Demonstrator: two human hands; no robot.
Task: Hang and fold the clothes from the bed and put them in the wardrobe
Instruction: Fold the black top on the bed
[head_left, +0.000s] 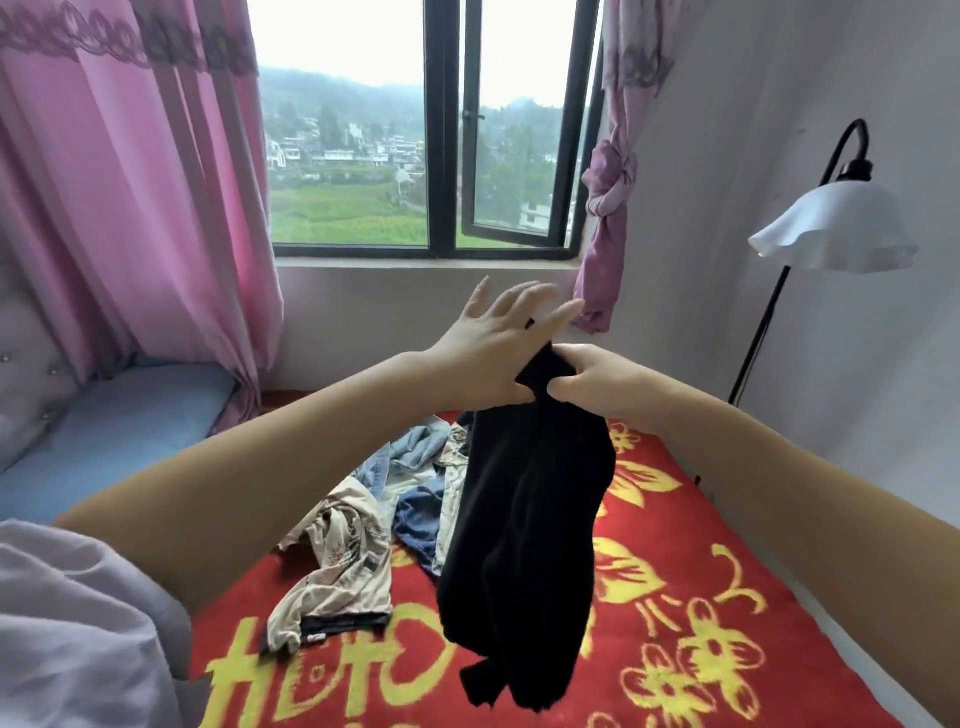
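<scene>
Pinching black garment aloft with right hand, left hand splayed

A black garment is held bunched at its top edge and hangs limp above the bed, which is covered in red with yellow flowers. A crumpled heap of clothes, beige, denim and blue, lies beside it on the cover.

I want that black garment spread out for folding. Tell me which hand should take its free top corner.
Left, probably. The left hand is open with fingers spread right beside the black garment, while the right hand already pinches its top and bears its weight.
</scene>
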